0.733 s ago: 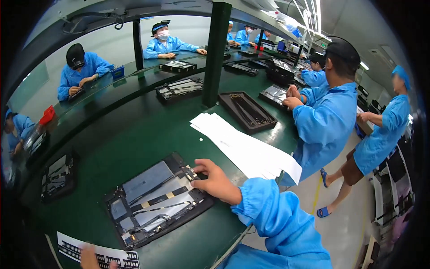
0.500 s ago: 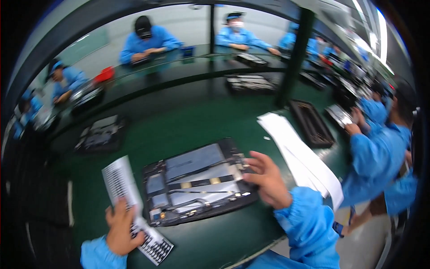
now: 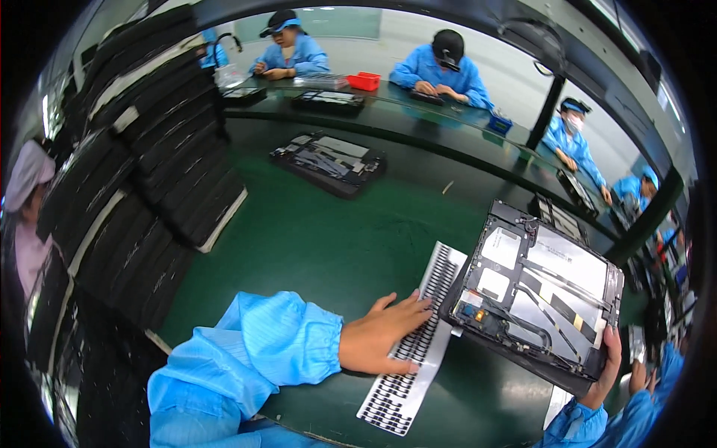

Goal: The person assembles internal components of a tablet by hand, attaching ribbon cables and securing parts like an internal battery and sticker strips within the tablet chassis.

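My left hand (image 3: 385,336) lies with fingers spread on a long white sheet of small black stickers (image 3: 418,351), which rests on the green table. My right hand (image 3: 606,366) grips the near right edge of an opened tablet (image 3: 549,280), its thumb up along the side. Silver panels, black cables and a strip of gold-coloured pads show inside the tablet. It is tilted and appears raised off the table, with a dark tray or backing beneath it. Its left corner comes close to the sticker sheet; whether they touch I cannot tell.
High stacks of black trays (image 3: 168,142) stand at the left. Another opened tablet (image 3: 332,157) lies toward the back of the green table (image 3: 299,239). Beyond, co-workers sit at a bench with a red bin (image 3: 364,81) and a blue bin (image 3: 500,122). A dark post rises at the right.
The view has swung left. The opened tablet, earlier flat on the table beside my right hand, is now tilted and held at the right. My left hand remains on the sticker sheet.
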Tool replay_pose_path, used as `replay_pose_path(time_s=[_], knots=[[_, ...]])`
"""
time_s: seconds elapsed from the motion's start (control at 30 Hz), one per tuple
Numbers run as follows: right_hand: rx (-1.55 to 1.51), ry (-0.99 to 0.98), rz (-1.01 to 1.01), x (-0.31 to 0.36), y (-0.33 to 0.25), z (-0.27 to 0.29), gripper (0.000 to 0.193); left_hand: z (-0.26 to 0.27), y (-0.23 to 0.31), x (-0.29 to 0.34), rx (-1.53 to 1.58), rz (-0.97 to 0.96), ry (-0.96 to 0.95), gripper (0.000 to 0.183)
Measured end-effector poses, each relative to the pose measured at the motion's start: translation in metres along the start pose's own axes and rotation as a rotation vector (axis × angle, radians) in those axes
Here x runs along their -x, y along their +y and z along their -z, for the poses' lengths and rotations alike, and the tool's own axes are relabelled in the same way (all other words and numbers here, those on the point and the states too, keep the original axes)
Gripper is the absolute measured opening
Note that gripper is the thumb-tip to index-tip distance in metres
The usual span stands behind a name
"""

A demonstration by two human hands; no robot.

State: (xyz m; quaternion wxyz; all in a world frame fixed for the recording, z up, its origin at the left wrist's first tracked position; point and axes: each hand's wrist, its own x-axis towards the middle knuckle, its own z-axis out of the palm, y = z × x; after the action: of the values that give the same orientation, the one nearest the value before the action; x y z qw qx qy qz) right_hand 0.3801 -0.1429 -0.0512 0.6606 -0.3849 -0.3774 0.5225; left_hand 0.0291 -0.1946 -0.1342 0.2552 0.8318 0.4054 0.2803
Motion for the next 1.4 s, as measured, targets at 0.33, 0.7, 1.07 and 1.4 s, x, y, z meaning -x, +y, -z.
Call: replay_pose_path(time_s=[0.33, 0.7, 1.07, 1.4], knots=[[0.426, -0.638, -0.113, -0.046, 0.103, -0.185, 0.041, 0.008, 0.024, 0.106, 0.776, 0.305, 0.859, 0.11], [0.599, -0.979, 0.241, -0.046, 0.263, -0.339, 0.014, 0.012, 0.009, 0.145, 0.645, 0.459, 1.577, 0.087], [1.374, -0.931, 1.17, -0.108, 0.324, -0.392, 0.055, 0.022, 0.008, 0.118, 0.728, 0.532, 1.692, 0.085], [1.527, -0.855, 0.813, -0.202, 0.233, -0.227, 0.042, 0.04, -0.052, 0.081, 0.558, 0.526, 1.438, 0.089]])
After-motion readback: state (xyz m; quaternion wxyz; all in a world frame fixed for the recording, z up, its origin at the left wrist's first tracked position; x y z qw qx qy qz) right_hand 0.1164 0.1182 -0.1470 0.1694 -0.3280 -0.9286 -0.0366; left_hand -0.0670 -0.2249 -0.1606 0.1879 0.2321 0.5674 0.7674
